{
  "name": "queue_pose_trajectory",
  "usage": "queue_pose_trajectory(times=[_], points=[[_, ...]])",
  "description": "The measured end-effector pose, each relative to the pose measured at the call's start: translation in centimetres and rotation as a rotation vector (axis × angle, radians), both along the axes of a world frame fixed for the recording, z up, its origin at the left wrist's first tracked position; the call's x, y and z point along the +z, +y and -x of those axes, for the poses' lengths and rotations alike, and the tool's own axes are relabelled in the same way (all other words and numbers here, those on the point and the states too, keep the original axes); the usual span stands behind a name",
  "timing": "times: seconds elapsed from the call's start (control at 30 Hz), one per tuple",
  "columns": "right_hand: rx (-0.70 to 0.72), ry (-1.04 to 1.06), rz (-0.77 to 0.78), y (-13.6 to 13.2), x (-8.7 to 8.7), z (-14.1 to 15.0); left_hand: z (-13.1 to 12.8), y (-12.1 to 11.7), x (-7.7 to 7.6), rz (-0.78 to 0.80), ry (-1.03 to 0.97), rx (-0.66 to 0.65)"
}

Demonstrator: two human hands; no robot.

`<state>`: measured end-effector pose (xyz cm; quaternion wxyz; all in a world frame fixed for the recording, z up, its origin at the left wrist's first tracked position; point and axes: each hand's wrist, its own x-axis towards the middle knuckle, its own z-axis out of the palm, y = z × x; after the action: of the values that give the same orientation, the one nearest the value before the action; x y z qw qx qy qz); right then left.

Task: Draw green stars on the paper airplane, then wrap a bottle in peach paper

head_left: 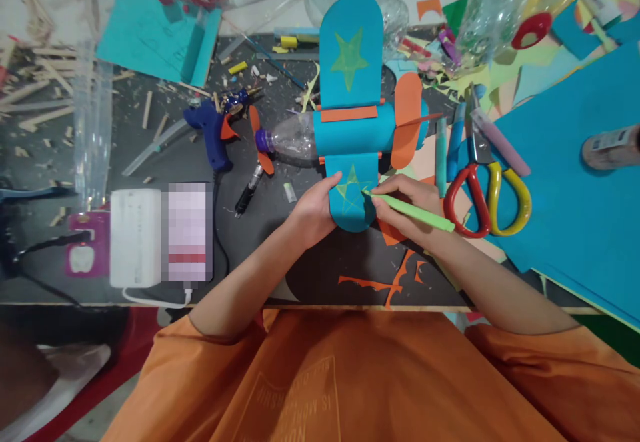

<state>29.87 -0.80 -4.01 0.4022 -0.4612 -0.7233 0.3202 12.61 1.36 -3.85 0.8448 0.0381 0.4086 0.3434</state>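
Observation:
A toy plane (350, 129) made from a plastic bottle and blue paper lies across the table, with an orange propeller at its purple cap and an orange tail. Its far wing bears a filled green star (350, 60); on the near wing a star (353, 189) is outlined and partly coloured. My left hand (316, 212) grips the near wing's left edge, thumb on top, fingers hidden beneath. In my right hand (406, 203) is a light green marker (415, 211), pinched like a pen, its tip touching the near wing at the star's right side.
Red-and-yellow-handled scissors (483, 182) and blue card (575, 215) lie at right. Left of the plane are a blue glue gun (215, 132), a black pen (249, 190), a phone (187, 229) and a white box (135, 237). Plastic bottles (365, 2) stand behind; orange scraps (373, 283) lie in front.

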Motion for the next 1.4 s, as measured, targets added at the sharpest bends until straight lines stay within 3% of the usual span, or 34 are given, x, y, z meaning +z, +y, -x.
queue_pose_trajectory(times=[0.23, 1.4], points=[[-0.047, -0.016, 0.037, 0.05, -0.11, -0.09, 0.02, -0.08, -0.03, -0.039, -0.003, -0.005], [-0.013, -0.028, 0.009, 0.15, -0.22, 0.0, -0.04, -0.09, -0.05, -0.038, 0.038, 0.005]])
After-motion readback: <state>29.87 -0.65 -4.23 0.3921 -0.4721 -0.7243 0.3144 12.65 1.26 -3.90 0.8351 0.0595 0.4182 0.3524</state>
